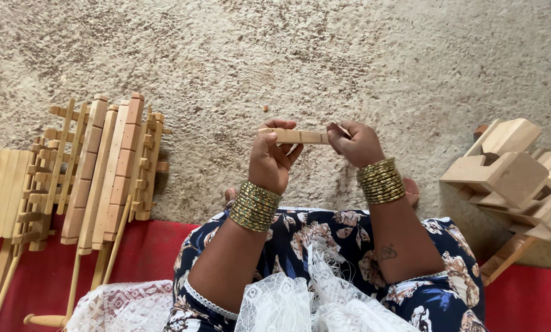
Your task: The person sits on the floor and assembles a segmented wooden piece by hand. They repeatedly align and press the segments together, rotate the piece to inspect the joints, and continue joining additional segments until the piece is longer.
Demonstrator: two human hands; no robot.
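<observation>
A short pale wooden strip is held level between both hands, over the sandy ground. My left hand grips its left end with the fingers curled round it. My right hand pinches its right end, and a thin light piece sticks out past the fingers there. Both wrists carry stacks of gold bangles. My lap in dark floral cloth with white lace lies below the hands.
A heap of slatted wooden frames lies at the left, partly on a red mat. Chunky notched wooden blocks are stacked at the right. Rough sandy ground fills the area ahead.
</observation>
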